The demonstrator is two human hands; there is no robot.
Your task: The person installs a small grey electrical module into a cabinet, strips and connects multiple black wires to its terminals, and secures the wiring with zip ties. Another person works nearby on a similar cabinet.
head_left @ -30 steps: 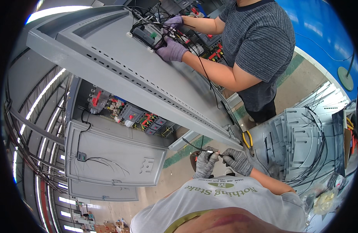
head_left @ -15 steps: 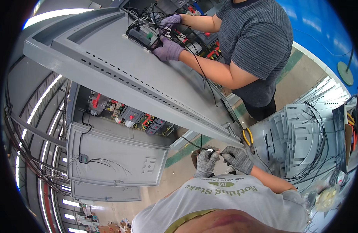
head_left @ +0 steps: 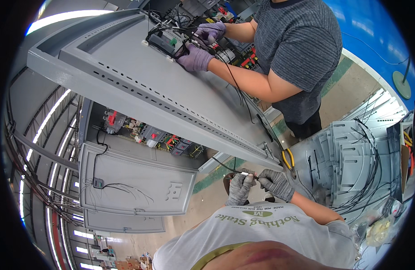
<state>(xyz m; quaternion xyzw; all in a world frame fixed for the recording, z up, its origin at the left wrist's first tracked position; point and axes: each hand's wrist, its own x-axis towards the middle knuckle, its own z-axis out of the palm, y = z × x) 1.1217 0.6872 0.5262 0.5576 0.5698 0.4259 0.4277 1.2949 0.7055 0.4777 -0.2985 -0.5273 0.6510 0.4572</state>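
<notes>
In front of my chest, both hands in grey knit gloves are close together. My left hand (head_left: 239,188) is closed on a black cable (head_left: 226,167) that runs up and left toward the edge of a grey cabinet door. A short white sleeve (head_left: 245,173) shows on the cable at my left fingertips. My right hand (head_left: 278,185) pinches the cable's dark end beside it, with fingers pressed together; the exact end is too small to make out. Pliers with yellow handles (head_left: 288,158) lie just beyond my right hand, next to the door's lower corner.
The large grey door (head_left: 171,108) slants across the view. Across it, a co-worker's purple-gloved hand (head_left: 196,58) handles black wires at a small device. Grey metal plates (head_left: 351,157) with loose wires lie at the right. An open cabinet with breakers (head_left: 153,134) stands at the left.
The co-worker's farther hand has moved right, away from the device, along the wires. My own hands stay nearly in place on the cable.
</notes>
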